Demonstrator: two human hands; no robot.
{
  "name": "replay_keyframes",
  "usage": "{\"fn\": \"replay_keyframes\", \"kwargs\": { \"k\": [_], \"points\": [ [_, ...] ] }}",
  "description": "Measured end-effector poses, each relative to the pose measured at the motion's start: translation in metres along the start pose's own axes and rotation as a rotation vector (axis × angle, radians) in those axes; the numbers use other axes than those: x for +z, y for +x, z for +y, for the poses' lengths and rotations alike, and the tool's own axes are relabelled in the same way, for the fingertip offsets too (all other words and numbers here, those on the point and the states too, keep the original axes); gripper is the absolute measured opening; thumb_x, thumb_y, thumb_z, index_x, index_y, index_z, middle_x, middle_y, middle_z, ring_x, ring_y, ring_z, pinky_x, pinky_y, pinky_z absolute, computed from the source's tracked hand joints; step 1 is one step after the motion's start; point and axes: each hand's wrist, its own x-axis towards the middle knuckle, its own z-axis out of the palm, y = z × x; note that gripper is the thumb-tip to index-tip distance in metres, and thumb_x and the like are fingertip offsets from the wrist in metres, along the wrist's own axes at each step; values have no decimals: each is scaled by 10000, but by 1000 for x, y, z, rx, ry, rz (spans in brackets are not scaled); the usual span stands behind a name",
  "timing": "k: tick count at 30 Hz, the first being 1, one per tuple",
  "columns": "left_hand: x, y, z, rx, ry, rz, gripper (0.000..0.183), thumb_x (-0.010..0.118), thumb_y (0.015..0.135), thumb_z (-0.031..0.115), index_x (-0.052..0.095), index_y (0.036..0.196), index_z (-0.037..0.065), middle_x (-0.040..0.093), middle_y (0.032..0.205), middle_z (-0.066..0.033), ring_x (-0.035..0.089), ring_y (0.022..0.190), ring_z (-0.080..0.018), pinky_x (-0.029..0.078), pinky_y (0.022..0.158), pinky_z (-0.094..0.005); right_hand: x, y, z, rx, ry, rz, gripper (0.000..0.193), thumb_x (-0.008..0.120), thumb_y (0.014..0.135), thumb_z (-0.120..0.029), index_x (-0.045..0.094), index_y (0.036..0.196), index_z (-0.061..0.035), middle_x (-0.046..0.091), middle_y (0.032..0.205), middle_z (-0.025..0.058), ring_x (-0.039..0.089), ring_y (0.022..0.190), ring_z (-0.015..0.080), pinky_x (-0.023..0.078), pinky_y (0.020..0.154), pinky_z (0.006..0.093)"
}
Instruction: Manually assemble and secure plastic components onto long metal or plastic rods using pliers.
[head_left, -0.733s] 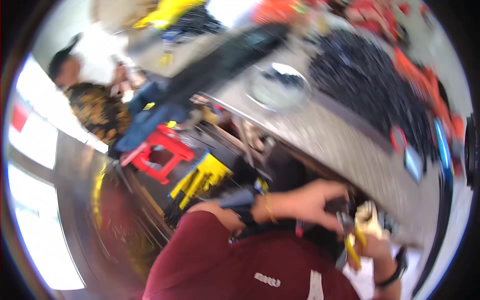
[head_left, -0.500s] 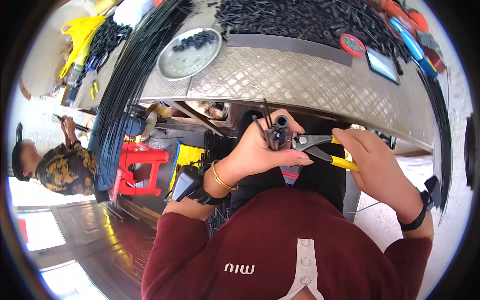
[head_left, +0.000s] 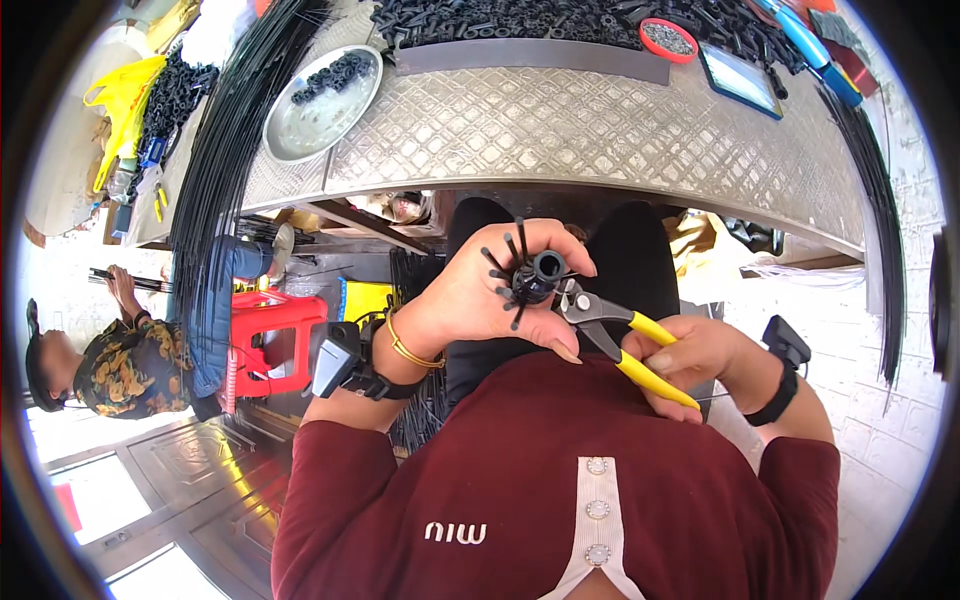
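Observation:
Near the middle of the view, my left hand (head_left: 490, 280) is closed around a black tubular piece (head_left: 548, 266) with a round open end. Several thin black rods (head_left: 500, 262) fan out around it, their ends spread toward my wrist. My right hand (head_left: 685, 362) grips pliers (head_left: 640, 350) with yellow handles and grey jaws. The handles stand apart. The jaws reach the side of the black piece, beside my left thumb; whether they pinch anything is too small to tell.
Across the table (head_left: 500, 130) lie a heap of small black parts (head_left: 520, 22), a metal plate (head_left: 345, 120), a red dish of small metal bits (head_left: 668, 40) and a tablet-like device (head_left: 740, 80). Long black rods (head_left: 225, 130) hang at left. A red stool (head_left: 280, 340) and another person (head_left: 125, 365) are beyond.
My right hand has moved down toward my body, tilting the pliers' handles lower. The black piece has turned in my left hand and its rods now fan wider. The whole view has shifted slightly.

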Motion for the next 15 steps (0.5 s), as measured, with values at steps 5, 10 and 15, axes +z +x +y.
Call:
{"fn": "replay_keyframes", "kwargs": {
  "k": [5,10,15],
  "points": [
    [4,3,-4,-28,-45,-4,393,859,620,232,588,842,54,547,748,13,505,646,-56,379,556,-215,6,-5,-15,19,-198,68,504,553,815,-83,320,1244,41,615,693,203,619,487,264,512,434,330],
    [1,1,-17,4,-101,118,405,868,606,187,586,869,62,536,774,27,465,668,-37,364,567,-206,66,-10,-43,-395,-1688,744,707,647,732,-55,318,1358,-63,590,1031,163,630,895,277,506,704,319],
    [2,6,-7,-90,-184,99,465,881,589,190,582,922,64,542,806,49,459,722,-24,367,603,-183,62,-18,-54,-154,-1390,723,475,583,815,-95,412,1257,-57,632,914,148,641,832,252,506,708,343]
  ]
}}
